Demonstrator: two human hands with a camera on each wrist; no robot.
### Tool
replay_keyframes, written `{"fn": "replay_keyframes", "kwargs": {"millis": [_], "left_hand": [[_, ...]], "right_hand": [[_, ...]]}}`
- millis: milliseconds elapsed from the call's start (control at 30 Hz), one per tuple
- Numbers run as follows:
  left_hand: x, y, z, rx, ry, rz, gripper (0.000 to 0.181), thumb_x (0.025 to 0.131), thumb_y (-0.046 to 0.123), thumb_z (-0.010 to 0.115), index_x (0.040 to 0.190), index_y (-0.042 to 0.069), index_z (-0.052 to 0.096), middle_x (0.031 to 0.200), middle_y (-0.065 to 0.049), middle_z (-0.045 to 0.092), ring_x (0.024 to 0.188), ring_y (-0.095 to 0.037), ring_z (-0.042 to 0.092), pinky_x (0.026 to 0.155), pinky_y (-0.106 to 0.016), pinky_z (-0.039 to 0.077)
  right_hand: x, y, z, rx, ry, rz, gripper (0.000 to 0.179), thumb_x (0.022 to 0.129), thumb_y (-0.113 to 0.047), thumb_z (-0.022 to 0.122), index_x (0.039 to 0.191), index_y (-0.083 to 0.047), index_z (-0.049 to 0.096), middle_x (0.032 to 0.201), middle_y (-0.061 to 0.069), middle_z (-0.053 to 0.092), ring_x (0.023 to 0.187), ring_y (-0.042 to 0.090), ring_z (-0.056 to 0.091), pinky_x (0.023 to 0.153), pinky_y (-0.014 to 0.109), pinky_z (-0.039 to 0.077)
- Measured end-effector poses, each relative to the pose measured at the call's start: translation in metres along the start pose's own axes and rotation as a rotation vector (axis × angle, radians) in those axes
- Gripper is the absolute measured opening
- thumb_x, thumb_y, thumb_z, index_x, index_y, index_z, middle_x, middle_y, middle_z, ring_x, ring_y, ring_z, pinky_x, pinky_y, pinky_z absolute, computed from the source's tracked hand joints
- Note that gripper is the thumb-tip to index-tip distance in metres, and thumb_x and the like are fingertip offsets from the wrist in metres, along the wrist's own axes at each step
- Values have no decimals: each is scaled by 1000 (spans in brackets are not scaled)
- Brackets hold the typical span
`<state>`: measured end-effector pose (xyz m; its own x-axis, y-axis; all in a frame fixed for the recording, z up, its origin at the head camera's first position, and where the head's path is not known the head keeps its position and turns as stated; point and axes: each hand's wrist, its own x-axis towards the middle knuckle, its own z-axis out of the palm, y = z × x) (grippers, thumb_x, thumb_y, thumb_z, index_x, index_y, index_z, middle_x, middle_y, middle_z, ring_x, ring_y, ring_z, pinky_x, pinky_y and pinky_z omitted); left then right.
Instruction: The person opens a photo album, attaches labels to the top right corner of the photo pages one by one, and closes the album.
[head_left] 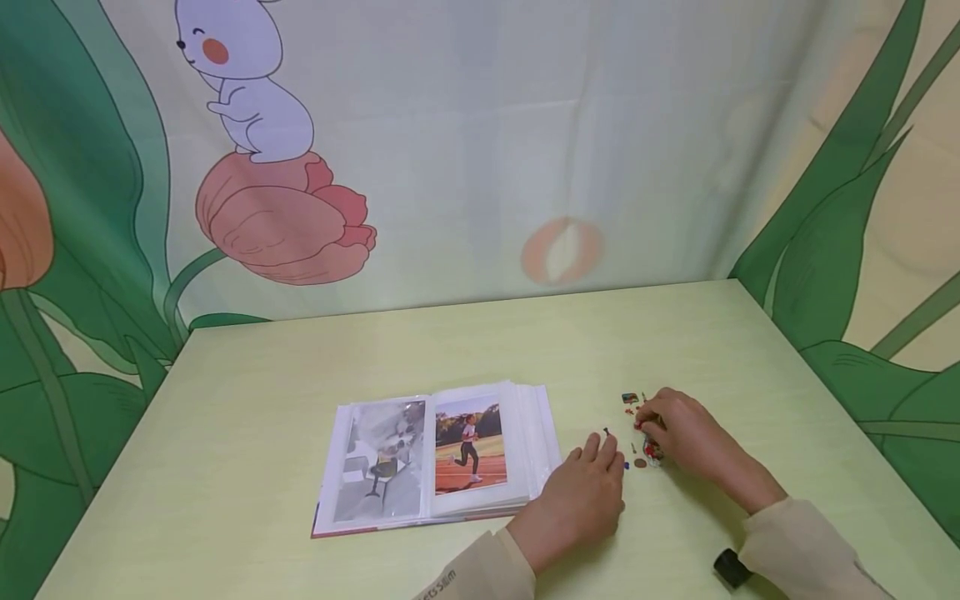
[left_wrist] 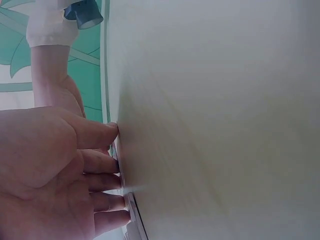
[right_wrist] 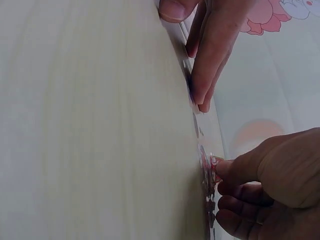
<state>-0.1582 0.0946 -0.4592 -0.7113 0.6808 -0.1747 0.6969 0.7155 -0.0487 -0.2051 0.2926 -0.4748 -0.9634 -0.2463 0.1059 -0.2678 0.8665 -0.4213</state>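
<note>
My left hand (head_left: pixel 581 492) rests on the table beside the right edge of an open photo album (head_left: pixel 525 492), its fingers extended and fingertips on the surface. On the album's right page is a photo of a runner (head_left: pixel 468 446). To the right, my right hand (head_left: pixel 686 433) bends over several small colourful pieces. Its thumb and fingers pinch a small red piece (right_wrist: pixel 216 166), partly hidden by the thumb. Below those fingers sits a red and white cluster of pieces (head_left: pixel 652 450). A brown round piece (head_left: pixel 640 463) and a dark flat rectangular piece (head_left: pixel 629 398) lie nearby.
A short black cylinder (head_left: pixel 731 569) is near the right sleeve at the table's front. The album's left page (head_left: pixel 378 462) holds a grey picture. Behind the pale table (head_left: pixel 225 400) hangs a printed curtain (head_left: pixel 465 167) with a white animal and flowers.
</note>
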Motion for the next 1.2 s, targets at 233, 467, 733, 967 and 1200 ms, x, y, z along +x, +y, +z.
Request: {"fn": "replay_keyframes", "kwargs": {"millis": [233,467,733,967,1200], "left_hand": [[1,1,1,1,-8,-9,59,107,44,50,156,11,46,166,-4,34,153,-21,29,120,-30,32],[0,1,1,-9,-10,0,56,109,38,46,156,9,45,166,-6,33,153,-23,29,120,-31,32],[0,-1,1,-25,-9,5,53,109,33,44,157,9,45,166,-5,33,153,-22,28,120,-31,32],[-1,0,2,-22,-3,10,53,107,28,45,157,8,44,166,-7,33,153,-23,28,120,-31,32],[-1,-1,2,-14,6,13,53,107,29,45,156,8,45,166,-7,34,153,-22,29,119,-31,33]], "right_hand": [[3,4,0,25,9,54,10,95,2,70,90,-5,76,86,2,65,77,17,56,74,38,53],[6,7,1,33,14,71,9,95,1,69,91,-4,75,85,2,67,74,17,56,71,36,53],[8,11,3,34,31,49,9,94,1,71,89,-5,74,84,1,67,72,14,55,69,34,53],[8,12,3,42,27,30,9,95,1,71,89,-5,73,84,1,67,73,14,56,71,35,53],[7,11,0,70,11,42,10,97,1,68,90,-5,72,84,1,67,73,13,56,69,32,52]]}}
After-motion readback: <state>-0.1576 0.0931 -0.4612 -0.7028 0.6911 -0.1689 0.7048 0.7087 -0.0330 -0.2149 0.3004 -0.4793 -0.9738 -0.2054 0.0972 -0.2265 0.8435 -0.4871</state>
